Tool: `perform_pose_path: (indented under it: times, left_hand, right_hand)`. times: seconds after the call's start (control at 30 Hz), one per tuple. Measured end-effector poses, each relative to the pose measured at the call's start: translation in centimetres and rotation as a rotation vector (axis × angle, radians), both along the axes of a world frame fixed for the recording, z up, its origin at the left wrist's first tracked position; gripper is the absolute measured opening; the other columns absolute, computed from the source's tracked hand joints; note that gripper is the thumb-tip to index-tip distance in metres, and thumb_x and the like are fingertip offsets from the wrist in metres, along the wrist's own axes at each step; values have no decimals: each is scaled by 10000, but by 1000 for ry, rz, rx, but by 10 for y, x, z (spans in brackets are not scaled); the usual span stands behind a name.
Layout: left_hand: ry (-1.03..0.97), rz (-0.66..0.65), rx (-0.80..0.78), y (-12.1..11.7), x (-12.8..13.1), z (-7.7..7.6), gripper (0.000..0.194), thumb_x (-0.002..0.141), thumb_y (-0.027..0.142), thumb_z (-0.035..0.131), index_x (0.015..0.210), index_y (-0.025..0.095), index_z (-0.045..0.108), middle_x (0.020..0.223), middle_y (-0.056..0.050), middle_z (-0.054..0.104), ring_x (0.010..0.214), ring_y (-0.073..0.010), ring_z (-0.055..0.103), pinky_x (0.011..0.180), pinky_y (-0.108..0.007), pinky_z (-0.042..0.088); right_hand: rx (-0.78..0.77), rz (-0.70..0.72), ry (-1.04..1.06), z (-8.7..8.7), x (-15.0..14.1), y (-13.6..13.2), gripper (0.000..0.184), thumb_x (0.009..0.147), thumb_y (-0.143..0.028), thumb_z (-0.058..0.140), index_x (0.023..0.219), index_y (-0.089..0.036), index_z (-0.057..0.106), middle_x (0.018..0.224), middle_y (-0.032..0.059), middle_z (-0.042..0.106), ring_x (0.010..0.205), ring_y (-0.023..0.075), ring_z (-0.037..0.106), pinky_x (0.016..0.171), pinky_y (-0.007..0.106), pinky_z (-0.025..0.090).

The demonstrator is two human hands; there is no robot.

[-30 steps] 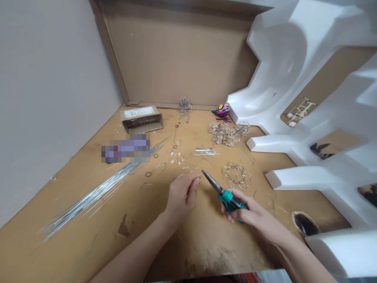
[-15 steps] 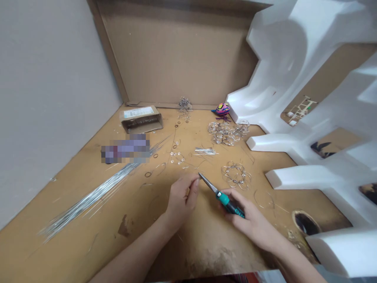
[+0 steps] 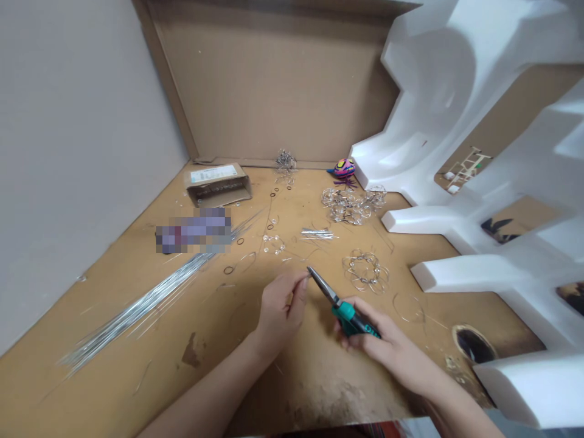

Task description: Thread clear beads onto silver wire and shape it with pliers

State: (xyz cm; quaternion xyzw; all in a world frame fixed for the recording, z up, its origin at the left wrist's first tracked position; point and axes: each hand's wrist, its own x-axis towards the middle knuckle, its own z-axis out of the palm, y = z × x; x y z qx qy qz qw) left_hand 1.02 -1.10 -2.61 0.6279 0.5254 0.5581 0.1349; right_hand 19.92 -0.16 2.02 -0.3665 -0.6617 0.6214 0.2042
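Note:
My right hand [image 3: 381, 331] is wrapped round a pair of needle-nose pliers [image 3: 345, 315] with green and black handles. Their long metal jaws point up and to the left, and the tips meet the fingertips of my left hand [image 3: 280, 307]. Thumb and forefinger of that hand are pinched together; whatever lies between them is too small to make out. Just beyond the hands sit a small ring of clear beads [image 3: 274, 244] and a short bundle of cut wires [image 3: 317, 233]. Right of the plier tips lies a beaded wire wreath [image 3: 365, 271].
Long straight wires [image 3: 150, 304] stretch across the left of the table. Behind them stand an open cardboard box [image 3: 219, 187] and a blurred-out purple item [image 3: 194, 230]. Several wire pieces [image 3: 349, 205] and a colourful ball-like figure [image 3: 344, 168] lie at the back. White foam [image 3: 438, 277] borders the right, near a round hole [image 3: 474, 345].
The pliers have turned slightly in my right hand, so their green handles look broader, and its fingers have shifted underneath. My left hand stays almost where it was.

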Motion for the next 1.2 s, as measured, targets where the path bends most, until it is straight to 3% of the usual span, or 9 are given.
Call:
perform_pose_path:
  times: [0.13,0.23,0.4,0.7,1.03,1.1,1.2]
  left_hand:
    - [18,16,0,-1,0,0,147,824,171,460,910,175,579,662,-3,595,586,-108,555,585,-218,454]
    - [35,17,4,-1,0,-1,149,821,170,464,913,178,580,673,-4,602,594,-110,563,590,-221,460]
    - [57,31,47,-1,0,-1,170,812,158,474,943,176,581,686,-9,617,599,-114,578,589,-221,466]
    - [-12,0,-3,-2,2,0,174,816,149,470,949,176,579,597,32,539,533,-90,527,561,-204,433]
    - [-227,-186,-153,0,3,11,163,853,231,428,893,172,574,505,50,464,445,-82,453,468,-195,382]
    - [-207,-171,-147,0,3,11,158,846,231,439,888,172,580,511,48,462,447,-82,455,471,-195,386]
    - [-169,-145,-123,0,2,9,165,839,227,453,908,176,594,531,45,468,456,-79,460,479,-191,390]
  right_hand:
    - [-180,42,105,2,0,0,173,706,-135,447,872,-174,475,837,23,554,724,127,522,674,269,410]
    - [-227,35,112,5,-1,0,140,698,-164,467,837,-172,471,825,28,547,706,129,531,658,273,415]
    - [-231,27,150,5,-2,-2,119,707,-180,462,825,-168,461,797,23,534,658,121,525,616,269,413]
    - [-108,-72,25,-4,-2,-3,111,709,-169,462,820,-182,459,627,-40,478,547,90,444,534,223,368]
    - [-454,35,322,-15,13,10,218,667,-210,456,868,-137,496,709,31,528,464,79,427,415,206,278]
    - [-448,26,325,-15,13,10,213,671,-209,461,869,-142,496,727,34,530,491,86,442,440,211,301]
    - [-317,-39,292,-14,15,12,200,691,-201,479,886,-162,493,788,34,531,601,112,477,536,235,364]
